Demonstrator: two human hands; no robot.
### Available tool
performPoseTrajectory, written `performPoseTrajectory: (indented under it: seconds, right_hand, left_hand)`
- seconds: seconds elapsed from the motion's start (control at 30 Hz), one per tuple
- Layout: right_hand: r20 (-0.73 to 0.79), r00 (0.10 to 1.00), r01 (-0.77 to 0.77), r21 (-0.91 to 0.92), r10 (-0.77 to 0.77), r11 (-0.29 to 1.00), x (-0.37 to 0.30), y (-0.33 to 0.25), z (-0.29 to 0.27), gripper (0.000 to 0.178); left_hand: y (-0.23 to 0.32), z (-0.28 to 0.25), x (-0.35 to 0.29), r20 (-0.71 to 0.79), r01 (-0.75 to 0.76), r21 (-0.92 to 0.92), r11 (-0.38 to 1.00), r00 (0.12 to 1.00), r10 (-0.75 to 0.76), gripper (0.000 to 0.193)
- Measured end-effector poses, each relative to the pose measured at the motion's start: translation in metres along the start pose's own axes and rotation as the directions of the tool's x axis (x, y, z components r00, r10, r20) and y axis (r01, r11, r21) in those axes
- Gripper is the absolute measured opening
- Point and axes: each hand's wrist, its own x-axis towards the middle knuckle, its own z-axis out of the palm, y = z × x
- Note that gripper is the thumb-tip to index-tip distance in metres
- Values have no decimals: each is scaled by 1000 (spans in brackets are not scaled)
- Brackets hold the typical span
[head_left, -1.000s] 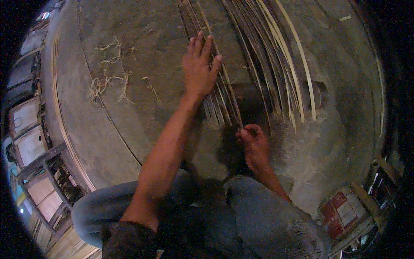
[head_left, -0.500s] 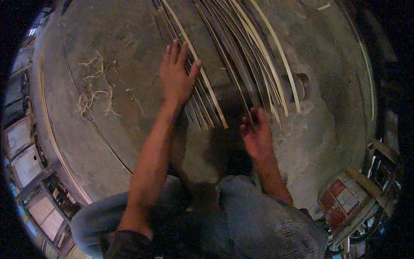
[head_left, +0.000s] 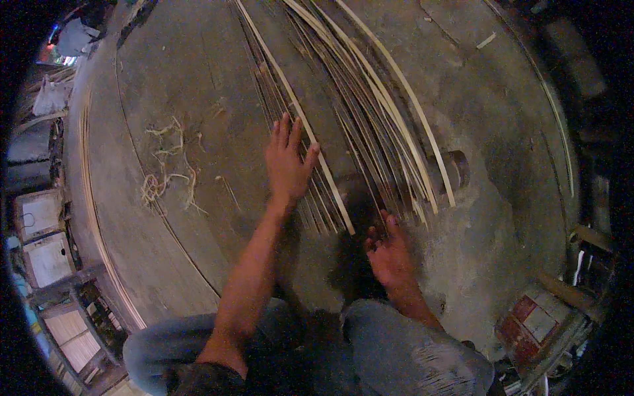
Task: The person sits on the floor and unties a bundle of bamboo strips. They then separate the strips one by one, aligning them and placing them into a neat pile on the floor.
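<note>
Long thin strips that look like split bamboo lie in two bunches on the floor, running away from me. My left hand [head_left: 289,165] rests palm down over the left bunch [head_left: 320,201], fingers stretched and spread. A pale, wider strip [head_left: 335,191] runs beside its thumb. My right hand [head_left: 391,254] is at the near ends of the right bunch [head_left: 378,125], its fingers bent around the end of a thin dark strip [head_left: 362,162]. The fingertips are dim, so the grip shows only in part. One pale strip [head_left: 422,125] lies apart along the bunch's right side.
A dark round block [head_left: 456,168] lies under the strips' near ends at the right. Curly shavings [head_left: 162,181] lie on the concrete floor [head_left: 218,152] to the left. Long strips [head_left: 89,178] line the left side. A wooden frame with red and white panels [head_left: 528,323] stands at lower right.
The whole view has shifted, so the strips and both hands sit lower in the picture. My left hand stays spread on the left bunch; my right stays at the right bunch's ends.
</note>
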Motion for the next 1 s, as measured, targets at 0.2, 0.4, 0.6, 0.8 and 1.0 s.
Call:
performPoseTrajectory:
  seconds: [0.2,0.4,0.6,0.8,1.0]
  right_hand:
    - [-11,999,51,-114,-53,992,-19,-1,23,27]
    - [565,810,568,-688,-158,452,-23,-43,-51,42]
    - [593,752,658,-691,-288,297,-33,-44,93,37]
    - [622,753,658,-710,-215,252,-14,-6,104,39]
    - [576,792,605,-701,-200,377,-23,33,75,39]
  left_hand:
    - [-15,-9,-4,-6,10,78,997,1000,-10,57]
    - [3,10,-1,-2,-18,-41,999,1000,18,58]
    - [0,-11,-2,40,22,16,1000,999,-23,66]
    - [-3,-7,0,31,3,44,999,1000,-5,71]
    - [4,-2,2,40,76,-252,965,997,-68,66]
